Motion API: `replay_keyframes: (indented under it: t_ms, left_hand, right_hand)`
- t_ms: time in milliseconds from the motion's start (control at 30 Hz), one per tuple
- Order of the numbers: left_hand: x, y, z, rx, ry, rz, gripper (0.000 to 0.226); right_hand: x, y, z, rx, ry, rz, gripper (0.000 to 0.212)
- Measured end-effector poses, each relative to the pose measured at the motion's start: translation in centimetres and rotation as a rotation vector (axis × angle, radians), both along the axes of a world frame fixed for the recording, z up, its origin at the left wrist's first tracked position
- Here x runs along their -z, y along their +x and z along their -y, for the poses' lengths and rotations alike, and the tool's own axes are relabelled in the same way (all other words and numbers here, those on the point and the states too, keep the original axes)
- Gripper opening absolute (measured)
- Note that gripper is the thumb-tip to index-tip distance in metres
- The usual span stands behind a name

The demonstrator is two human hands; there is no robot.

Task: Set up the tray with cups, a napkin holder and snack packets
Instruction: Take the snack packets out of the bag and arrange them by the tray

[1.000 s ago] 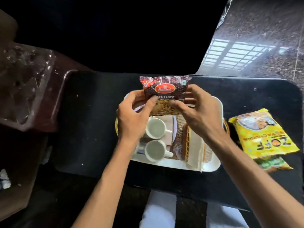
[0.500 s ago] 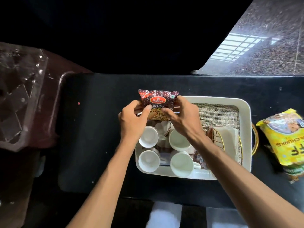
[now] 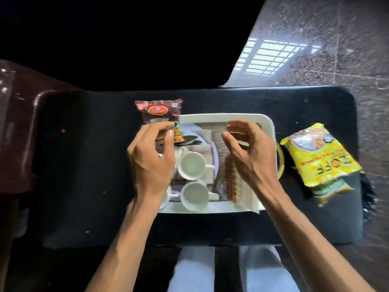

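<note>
A white tray (image 3: 267,125) sits on the black table. It holds white cups (image 3: 190,165) at its left and a wire napkin holder (image 3: 234,186) with napkins at its right. My left hand (image 3: 150,161) pinches a maroon snack packet (image 3: 160,112) upright over the tray's far left corner. My right hand (image 3: 248,152) hovers over the middle of the tray with curled, parted fingers and nothing in it. A yellow snack packet (image 3: 320,154) lies on the table right of the tray, with a green-edged packet (image 3: 332,190) partly under it.
The black table (image 3: 84,165) has bare surface left of the tray. A dark red plastic chair (image 3: 19,127) stands at the far left. Speckled stone floor (image 3: 336,39) shows beyond the table's right end. My knees are below the near edge.
My right hand has let go of the maroon packet and drawn back to the right. My left hand alone holds the packet at the tray's far left corner. The view shifted.
</note>
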State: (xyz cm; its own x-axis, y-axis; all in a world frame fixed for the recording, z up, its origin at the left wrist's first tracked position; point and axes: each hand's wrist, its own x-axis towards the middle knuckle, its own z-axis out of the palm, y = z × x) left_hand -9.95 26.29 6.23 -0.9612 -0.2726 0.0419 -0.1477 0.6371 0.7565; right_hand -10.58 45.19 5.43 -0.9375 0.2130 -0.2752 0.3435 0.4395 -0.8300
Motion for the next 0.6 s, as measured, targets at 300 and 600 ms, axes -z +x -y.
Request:
replay_keyframes:
  t_ms: [300, 600]
  left_hand:
    - [-1.6, 1.2, -20.5, 0.444, 0.187, 0.193, 0.022]
    - [3.1, 4.1, -29.4, 0.651, -0.017, 0.428, 0.034]
  right_hand:
    - [-1.2, 7.1, -17.7, 0.25, 0.199, 0.049, 0.021]
    - [2.1, 7.0, -25.8, 0.277, 0.289, 0.438, 0.058]
